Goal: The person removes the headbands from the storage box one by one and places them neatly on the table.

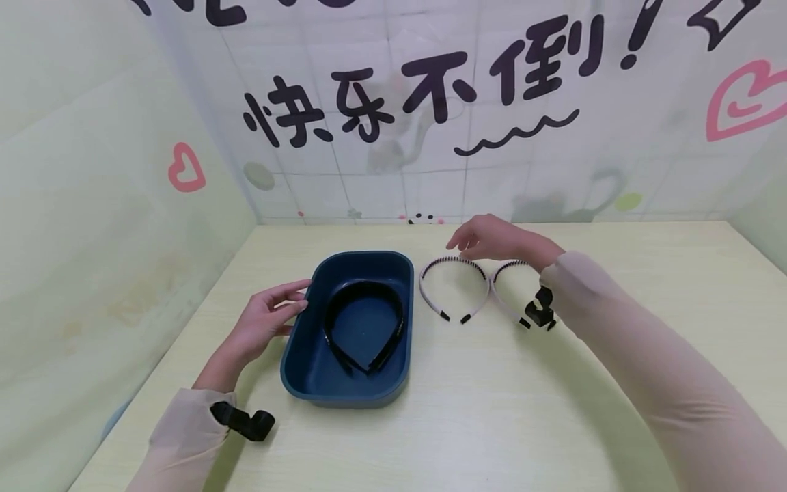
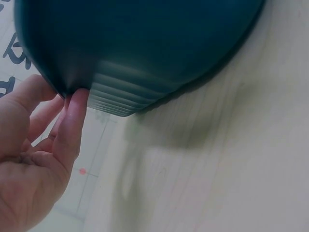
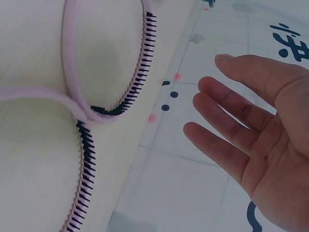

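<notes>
Hands, head view: left hand [image 1: 261, 320] pinches rim of blue bin [image 1: 363, 331], right hand [image 1: 494, 237] loosely spread, empty, beside left pink headband [image 1: 427, 296]; black headband [image 1: 328, 321] in bin; right pink headband [image 1: 501, 302] and left one touching on counter [image 1: 473, 410]
Left wrist: grip on one edge only, bin could tip if pressed
Right wrist: pink pair crossing, teeth could snag, lifting one may drag other

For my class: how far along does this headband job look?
Apparently done: at least one black headband is in the bin. In hand: left hand touches the bin; right hand, holding nothing, is near the lilac headbands. Likely left: those two, on the table.
</notes>
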{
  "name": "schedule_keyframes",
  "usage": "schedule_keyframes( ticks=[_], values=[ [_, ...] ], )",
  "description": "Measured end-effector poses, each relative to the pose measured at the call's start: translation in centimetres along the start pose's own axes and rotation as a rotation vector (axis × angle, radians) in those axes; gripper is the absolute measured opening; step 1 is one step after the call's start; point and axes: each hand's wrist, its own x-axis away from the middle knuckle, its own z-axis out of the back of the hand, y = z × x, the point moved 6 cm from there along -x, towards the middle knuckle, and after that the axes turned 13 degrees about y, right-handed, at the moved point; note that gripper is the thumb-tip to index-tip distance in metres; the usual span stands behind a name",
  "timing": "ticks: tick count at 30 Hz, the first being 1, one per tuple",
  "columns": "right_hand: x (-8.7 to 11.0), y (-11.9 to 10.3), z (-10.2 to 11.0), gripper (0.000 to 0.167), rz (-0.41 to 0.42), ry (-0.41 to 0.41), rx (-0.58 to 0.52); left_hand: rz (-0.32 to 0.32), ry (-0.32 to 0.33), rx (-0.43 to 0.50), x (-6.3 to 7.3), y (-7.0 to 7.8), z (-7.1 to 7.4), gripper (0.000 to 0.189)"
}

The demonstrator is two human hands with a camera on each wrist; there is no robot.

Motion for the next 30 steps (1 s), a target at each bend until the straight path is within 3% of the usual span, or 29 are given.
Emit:
schedule_keyframes(
  ticks=[10,30],
  values=[
    [-0.9,-4.2,-1.2,0.026,0.126,-0.013,-0.01,-0.001,0.001,-0.009,0.2,0.0,0.0,0.049],
    [-2.8,-9.5,-3.8,0.027,0.219,-0.08,-0.021,-0.014,0.003,-0.014,0.1,-0.1,-0.1,0.049]
  ],
)
